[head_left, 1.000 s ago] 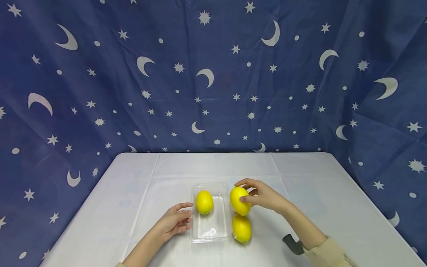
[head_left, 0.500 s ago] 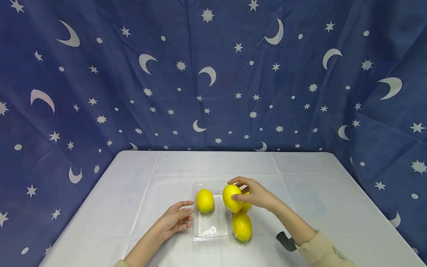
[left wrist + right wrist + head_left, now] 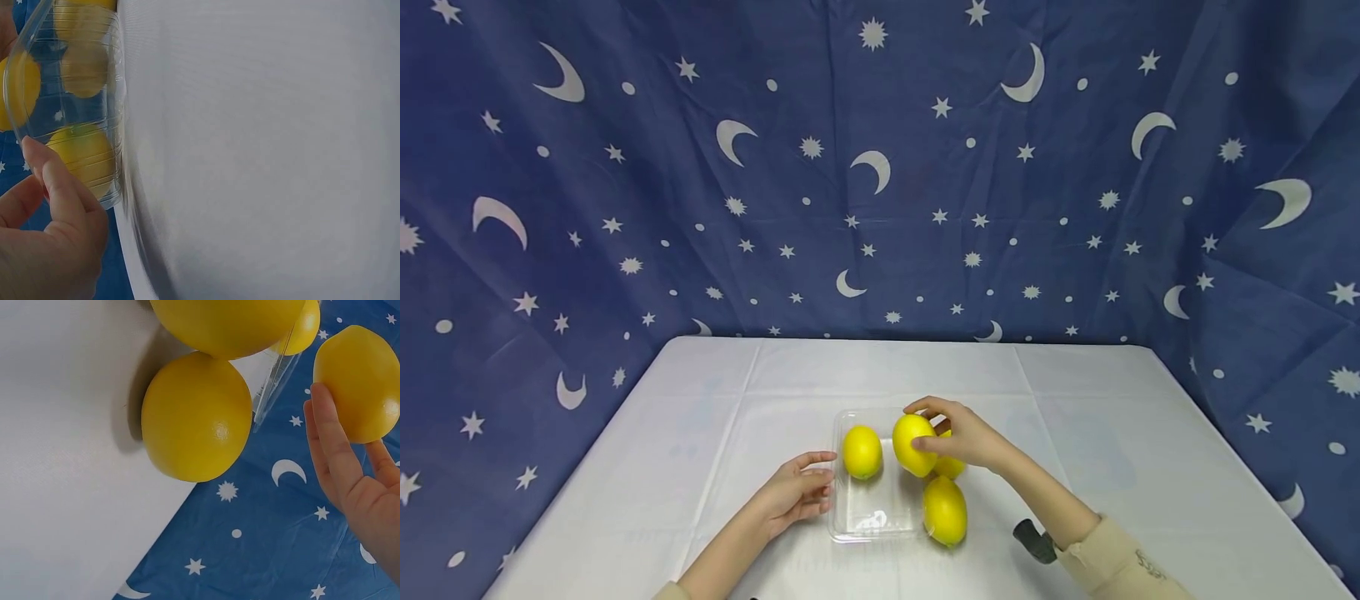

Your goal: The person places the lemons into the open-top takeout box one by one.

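So the right hand (image 3: 958,435) has its fingers curled round a lemon (image 3: 913,444), holding it up over the right edge of the clear plastic tray (image 3: 872,521), thumb on the near side and fingertips over the top. Left hand (image 3: 796,492) sits on the tabletop (image 3: 700,417) with relaxed, nearly straight fingers resting against the tray's left wall, not gripping anything. One lemon in the tray (image 3: 861,452) sits at the far left, another lemon on the tabletop (image 3: 945,510) is just outside the tray's right wall, and there's a fourth lemon (image 3: 952,465) mostly tucked behind the right hand. My guess is the held lemon is firm, smooth-skinned and a bit slippery with a fair bit of weight, so wrapping it around the fat middle like this seems the safest grip, the pointy ends would roll out. The tray looks thin and flimsy, probably flexes and slides easily, which is likely why the other hand is steadying it. Hard to see stuff: the tray's rim nearly vanishes against the white cloth, the fourth lemon is only a sliver from the head view, and the left wrist view is blurry, lemons just show as smears through the plastic
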Motion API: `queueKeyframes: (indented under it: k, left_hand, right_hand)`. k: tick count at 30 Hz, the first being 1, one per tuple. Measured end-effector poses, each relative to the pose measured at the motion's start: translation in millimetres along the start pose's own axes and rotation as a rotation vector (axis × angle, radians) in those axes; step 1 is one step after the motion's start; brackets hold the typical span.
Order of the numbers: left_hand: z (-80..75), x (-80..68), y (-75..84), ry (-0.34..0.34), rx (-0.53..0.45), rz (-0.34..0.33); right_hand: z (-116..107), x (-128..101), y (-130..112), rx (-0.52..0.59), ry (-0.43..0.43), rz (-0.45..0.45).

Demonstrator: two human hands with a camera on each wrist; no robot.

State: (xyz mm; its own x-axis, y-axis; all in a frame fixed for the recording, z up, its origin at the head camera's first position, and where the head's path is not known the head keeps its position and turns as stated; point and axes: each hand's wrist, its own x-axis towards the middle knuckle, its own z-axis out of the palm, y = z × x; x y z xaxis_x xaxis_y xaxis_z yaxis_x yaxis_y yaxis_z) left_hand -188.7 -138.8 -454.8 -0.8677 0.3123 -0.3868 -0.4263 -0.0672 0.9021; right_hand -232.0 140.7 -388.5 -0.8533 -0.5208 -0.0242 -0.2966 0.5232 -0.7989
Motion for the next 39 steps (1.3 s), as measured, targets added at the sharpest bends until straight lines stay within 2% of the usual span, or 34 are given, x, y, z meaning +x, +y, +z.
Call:
queueKeyframes:
  k: [20,27,32,39]
  left_hand:
    - [0.2,2.5,5.7,0.002,0.02,0.015]
    - [0.6,0.1,4.7,0.009,0.02,0.014]
    - [0.5,-1.2,1.0,0.009,0.01,0.005]
    - [-0.1,-0.5,0.0,-0.004,0.016,0.012]
  right_hand:
    - [6,26,-2,-0.074,0.009,0.055]
    - [16,32,-6,-0.169,0.026,0.021]
    - [26,33,-11,-0.279,0.038,0.073]
    - [32,35,-15,-0.321,0.05,0.107]
